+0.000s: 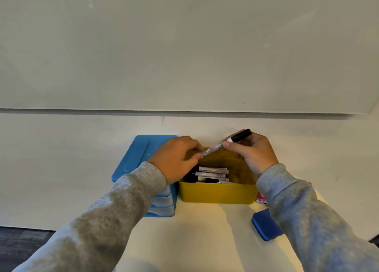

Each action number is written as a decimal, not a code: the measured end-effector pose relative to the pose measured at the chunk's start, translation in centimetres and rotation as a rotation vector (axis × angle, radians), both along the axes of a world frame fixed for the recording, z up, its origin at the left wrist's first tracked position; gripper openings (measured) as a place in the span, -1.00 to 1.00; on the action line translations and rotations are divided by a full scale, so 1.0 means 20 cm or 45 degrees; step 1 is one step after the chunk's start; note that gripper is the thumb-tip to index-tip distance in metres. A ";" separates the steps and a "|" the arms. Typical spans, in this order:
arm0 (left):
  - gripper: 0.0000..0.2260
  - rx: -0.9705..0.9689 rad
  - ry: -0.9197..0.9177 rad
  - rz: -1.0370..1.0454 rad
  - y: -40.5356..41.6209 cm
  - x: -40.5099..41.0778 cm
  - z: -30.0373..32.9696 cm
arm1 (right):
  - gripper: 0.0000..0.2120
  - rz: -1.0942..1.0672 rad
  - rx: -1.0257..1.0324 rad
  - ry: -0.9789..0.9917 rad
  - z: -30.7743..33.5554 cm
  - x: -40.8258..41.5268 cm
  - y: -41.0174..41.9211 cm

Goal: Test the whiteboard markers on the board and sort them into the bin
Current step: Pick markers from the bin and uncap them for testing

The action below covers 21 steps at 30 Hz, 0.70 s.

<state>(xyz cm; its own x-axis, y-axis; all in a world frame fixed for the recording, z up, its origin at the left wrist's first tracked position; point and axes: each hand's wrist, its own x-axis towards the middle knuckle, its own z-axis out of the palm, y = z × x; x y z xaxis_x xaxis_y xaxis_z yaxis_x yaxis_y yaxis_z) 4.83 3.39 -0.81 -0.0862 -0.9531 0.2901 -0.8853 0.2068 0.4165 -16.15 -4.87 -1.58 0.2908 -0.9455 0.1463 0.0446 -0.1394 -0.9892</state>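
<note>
A white marker with a black cap (217,147) is held slantwise above the yellow bin (217,193). My left hand (176,159) pinches the marker's lower end. My right hand (254,150) grips its capped upper end, the black cap poking out past my fingers. Several more white-and-black markers (211,174) lie in the left half of the bin. The whiteboard (184,46) fills the wall above the table.
A blue lidded drawer box (135,159) stands just left of the bin, partly under my left forearm. A dark blue eraser (264,224) lies on the white table at the right, next to a small colourful pack (261,198) half hidden by my right sleeve.
</note>
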 end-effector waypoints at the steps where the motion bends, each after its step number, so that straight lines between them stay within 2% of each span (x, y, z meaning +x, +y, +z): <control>1: -0.81 -0.034 0.050 -0.001 -0.02 -0.01 0.00 | -0.87 0.027 0.015 -0.024 -0.01 0.00 0.00; 4: -0.85 -0.110 0.331 0.009 -0.04 -0.04 0.00 | -0.87 0.057 0.004 -0.050 -0.02 0.01 0.00; 7: -0.79 -0.185 0.544 0.019 -0.02 -0.05 -0.01 | -0.86 0.162 -0.112 0.043 -0.03 0.02 0.01; 10: -0.66 -0.185 0.542 -0.036 0.00 -0.03 0.00 | -0.83 0.408 -0.156 0.212 -0.04 0.02 0.05; 13: -0.67 -0.159 0.463 -0.113 0.01 -0.03 -0.01 | -0.81 0.510 -0.186 0.343 -0.05 0.02 0.06; 17: -0.86 -0.213 0.330 -0.144 -0.01 -0.04 -0.02 | -0.70 0.473 -0.038 0.193 -0.03 0.02 0.04; 21: -0.87 -0.239 0.274 -0.145 -0.02 -0.04 -0.02 | -0.78 0.269 0.127 -0.204 0.00 -0.01 0.01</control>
